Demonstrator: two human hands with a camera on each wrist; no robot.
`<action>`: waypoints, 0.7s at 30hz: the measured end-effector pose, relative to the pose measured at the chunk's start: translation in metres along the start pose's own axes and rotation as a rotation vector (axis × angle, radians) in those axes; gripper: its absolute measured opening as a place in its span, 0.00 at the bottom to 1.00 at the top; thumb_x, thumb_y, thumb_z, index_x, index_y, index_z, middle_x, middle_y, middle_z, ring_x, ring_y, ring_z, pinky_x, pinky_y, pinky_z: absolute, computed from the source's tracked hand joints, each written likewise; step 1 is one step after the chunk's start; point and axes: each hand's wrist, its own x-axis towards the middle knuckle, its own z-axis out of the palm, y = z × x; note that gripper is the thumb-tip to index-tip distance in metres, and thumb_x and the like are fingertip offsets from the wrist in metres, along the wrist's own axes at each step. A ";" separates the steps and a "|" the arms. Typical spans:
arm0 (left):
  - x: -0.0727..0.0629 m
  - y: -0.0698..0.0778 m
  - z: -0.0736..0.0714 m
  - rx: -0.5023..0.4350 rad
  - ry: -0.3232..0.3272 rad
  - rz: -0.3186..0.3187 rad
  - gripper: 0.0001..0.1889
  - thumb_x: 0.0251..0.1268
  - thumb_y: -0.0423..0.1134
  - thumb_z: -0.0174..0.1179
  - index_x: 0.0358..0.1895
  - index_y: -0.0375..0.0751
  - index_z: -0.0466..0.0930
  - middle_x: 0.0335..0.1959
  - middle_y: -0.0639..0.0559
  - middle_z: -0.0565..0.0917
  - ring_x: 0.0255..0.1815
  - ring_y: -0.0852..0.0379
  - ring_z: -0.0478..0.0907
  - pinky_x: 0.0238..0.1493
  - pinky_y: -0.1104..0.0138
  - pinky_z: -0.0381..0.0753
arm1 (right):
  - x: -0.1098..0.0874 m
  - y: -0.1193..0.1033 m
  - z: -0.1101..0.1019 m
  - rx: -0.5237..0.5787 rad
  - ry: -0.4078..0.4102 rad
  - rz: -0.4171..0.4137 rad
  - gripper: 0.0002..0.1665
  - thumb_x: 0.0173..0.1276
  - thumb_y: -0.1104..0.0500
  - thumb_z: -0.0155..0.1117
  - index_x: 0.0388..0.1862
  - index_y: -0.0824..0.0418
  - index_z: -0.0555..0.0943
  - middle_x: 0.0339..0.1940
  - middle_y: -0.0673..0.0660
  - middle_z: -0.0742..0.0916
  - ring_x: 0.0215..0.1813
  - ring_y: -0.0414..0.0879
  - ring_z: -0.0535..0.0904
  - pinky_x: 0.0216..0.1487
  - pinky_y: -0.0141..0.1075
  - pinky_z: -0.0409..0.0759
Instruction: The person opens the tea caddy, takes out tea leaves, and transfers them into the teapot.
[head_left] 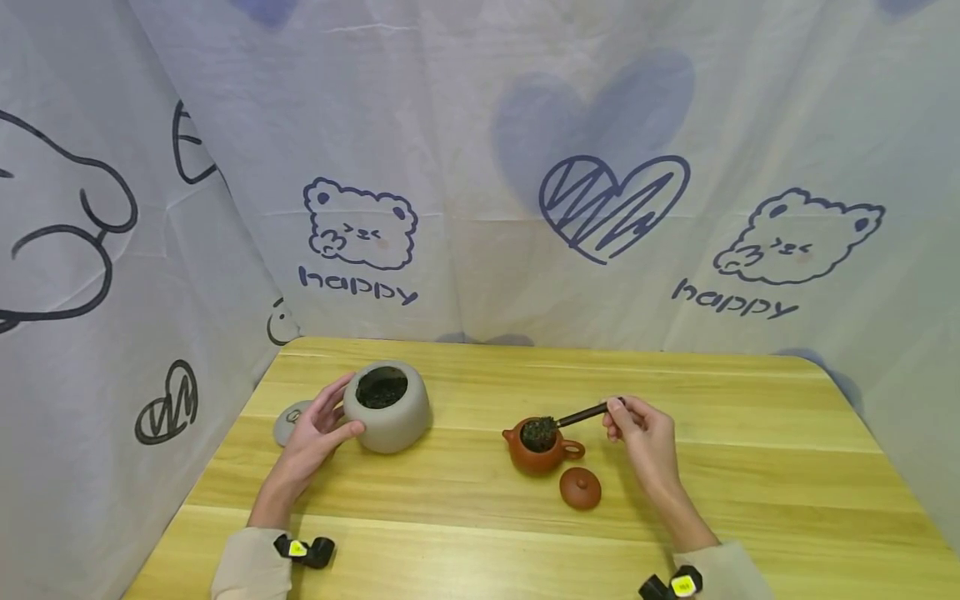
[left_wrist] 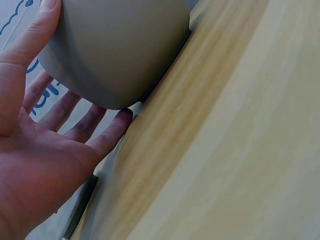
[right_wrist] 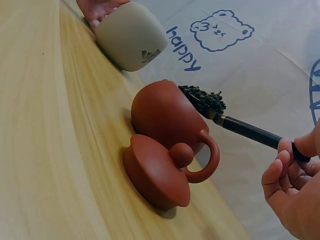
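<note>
My left hand (head_left: 315,429) holds the left side of a round grey tea jar (head_left: 401,421), thumb at the front and fingers behind. Dark tea leaves (head_left: 381,390) show through the jar's open mouth. My right hand (head_left: 647,433) pinches the end of a tea scoop's dark handle (right_wrist: 252,133). Heaped on the scoop's head are dark green, curled tea leaves (right_wrist: 204,99), which hide most of it. That head lies over the open mouth of a small reddish-brown clay teapot (head_left: 534,460). The teapot's lid (head_left: 581,488) rests on the table beside it, knob up.
Behind my left hand a round grey lid (head_left: 288,423) lies on the wooden table (head_left: 450,517). A pale cloth (head_left: 480,167) with bear and heart drawings hangs along the table's back and left sides.
</note>
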 end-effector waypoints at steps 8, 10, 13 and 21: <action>0.000 -0.001 0.000 0.001 -0.003 0.001 0.40 0.72 0.29 0.64 0.82 0.47 0.55 0.82 0.43 0.58 0.73 0.58 0.65 0.64 0.75 0.72 | 0.001 0.005 0.001 -0.036 -0.012 -0.012 0.16 0.80 0.62 0.58 0.46 0.77 0.82 0.30 0.65 0.84 0.29 0.45 0.80 0.30 0.33 0.84; 0.000 -0.001 0.000 -0.001 -0.002 0.000 0.40 0.72 0.29 0.64 0.82 0.47 0.55 0.82 0.43 0.58 0.73 0.58 0.65 0.64 0.75 0.73 | 0.001 0.005 0.002 -0.039 -0.012 -0.013 0.15 0.80 0.62 0.58 0.46 0.77 0.82 0.30 0.66 0.84 0.29 0.46 0.80 0.30 0.33 0.84; 0.000 -0.001 0.000 -0.004 -0.004 0.001 0.40 0.71 0.29 0.64 0.82 0.47 0.55 0.82 0.43 0.58 0.73 0.57 0.66 0.64 0.75 0.73 | 0.000 0.005 0.003 -0.054 -0.019 -0.026 0.15 0.80 0.62 0.58 0.45 0.76 0.83 0.31 0.67 0.84 0.29 0.47 0.80 0.30 0.33 0.84; 0.000 0.000 0.001 -0.004 -0.001 -0.001 0.41 0.71 0.29 0.64 0.82 0.45 0.55 0.82 0.43 0.58 0.73 0.58 0.65 0.64 0.75 0.73 | -0.004 0.004 0.006 -0.167 -0.070 -0.166 0.14 0.80 0.59 0.59 0.44 0.69 0.84 0.32 0.71 0.84 0.29 0.50 0.81 0.29 0.34 0.81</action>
